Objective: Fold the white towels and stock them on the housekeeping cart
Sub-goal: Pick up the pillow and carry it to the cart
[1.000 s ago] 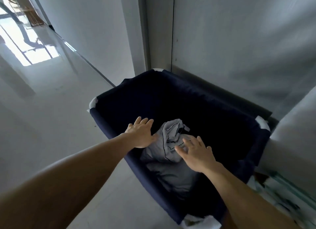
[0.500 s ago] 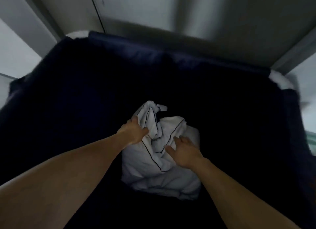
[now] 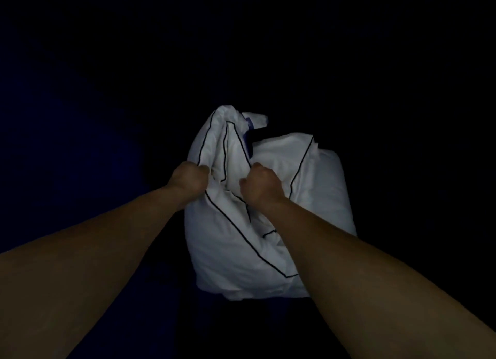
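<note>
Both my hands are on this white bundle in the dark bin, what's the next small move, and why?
Probably lift it straight up: the left hand and right hand each grip a bunched fold of the white bundle, which lies crumpled, unfolded, in the dark bin.

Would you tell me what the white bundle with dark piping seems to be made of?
The crumpled white cloth bundle with thin dark piping looks like smooth woven fabric, matte, perhaps cotton: it creases softly and bunches into loose folds.
</note>
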Available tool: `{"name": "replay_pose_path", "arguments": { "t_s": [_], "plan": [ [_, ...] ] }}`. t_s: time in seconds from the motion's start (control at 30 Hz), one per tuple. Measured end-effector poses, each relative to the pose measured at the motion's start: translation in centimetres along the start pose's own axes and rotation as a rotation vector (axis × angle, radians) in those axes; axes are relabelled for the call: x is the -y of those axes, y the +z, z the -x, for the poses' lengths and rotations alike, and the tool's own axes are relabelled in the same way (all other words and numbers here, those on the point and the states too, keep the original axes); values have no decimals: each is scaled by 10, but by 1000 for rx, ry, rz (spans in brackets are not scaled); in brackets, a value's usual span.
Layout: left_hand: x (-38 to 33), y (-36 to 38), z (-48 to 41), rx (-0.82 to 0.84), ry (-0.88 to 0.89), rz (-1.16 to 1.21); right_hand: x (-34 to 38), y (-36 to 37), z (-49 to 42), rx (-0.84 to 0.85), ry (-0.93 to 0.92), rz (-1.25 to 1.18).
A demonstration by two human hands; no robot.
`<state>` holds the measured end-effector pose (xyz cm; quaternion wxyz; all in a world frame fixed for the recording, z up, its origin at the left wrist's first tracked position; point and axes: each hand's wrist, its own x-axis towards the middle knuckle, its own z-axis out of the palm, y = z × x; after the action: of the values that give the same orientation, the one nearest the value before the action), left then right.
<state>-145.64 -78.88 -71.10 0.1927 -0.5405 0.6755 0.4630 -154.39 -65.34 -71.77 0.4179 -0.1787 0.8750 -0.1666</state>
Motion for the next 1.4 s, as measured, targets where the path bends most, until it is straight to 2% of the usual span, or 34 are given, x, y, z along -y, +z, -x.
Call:
{"name": "replay_pose_path", "arguments": {
  "t_s": [0.1,0.23,0.33,0.4,0.43,0.47,0.53,0.57,0.6,0.67,0.73,0.77,0.83,0.93,1.03,1.1,1.17,1.3,1.33,1.4],
  "plan": [
    [-5,2,11,26,-11,117,4,12,19,17,-68,-95],
    [-12,14,34,165,37,292,-3,29,67,55,-172,-240],
    [-3,37,46,198,152,88,-29,30,91,129,-197,-287],
    [8,50,51,93,210,-97,-53,18,92,208,-205,-286],
    [12,54,54,56,232,-134,-65,9,91,166,-185,-291],
    [15,56,58,44,260,-154,-80,0,85,35,-131,-289],
    [16,62,62,58,319,-220,-107,-18,68,-300,76,-223],
    [15,64,63,74,347,-260,-118,-25,63,-356,214,-211],
    [13,66,63,94,377,-296,-128,-29,57,-311,336,-271],
    [8,68,64,150,427,-365,-140,-30,48,-120,481,-583],
    [3,68,64,212,443,-450,-148,-24,46,-30,470,-857],
    [0,68,64,233,445,-483,-148,-23,47,-49,408,-898],
    [-2,72,68,230,449,-506,-138,-20,50,-91,254,-903],
    [-3,85,77,254,403,-409,-113,-19,56,-15,68,-799],
    [-2,91,84,569,289,-124,-108,-26,59,80,16,-721],
    [1,95,86,674,264,-101,-117,-36,55,176,45,-801],
    [4,111,84,581,254,-185,-126,-44,49,250,41,-838],
    [8,155,78,107,163,-321,-137,-48,29,321,-5,-749],
    [9,163,75,5,127,-344,-145,-49,24,303,-13,-755],
    [11,173,62,-106,124,-352,-179,-48,4,68,18,-695]
  ]
}}
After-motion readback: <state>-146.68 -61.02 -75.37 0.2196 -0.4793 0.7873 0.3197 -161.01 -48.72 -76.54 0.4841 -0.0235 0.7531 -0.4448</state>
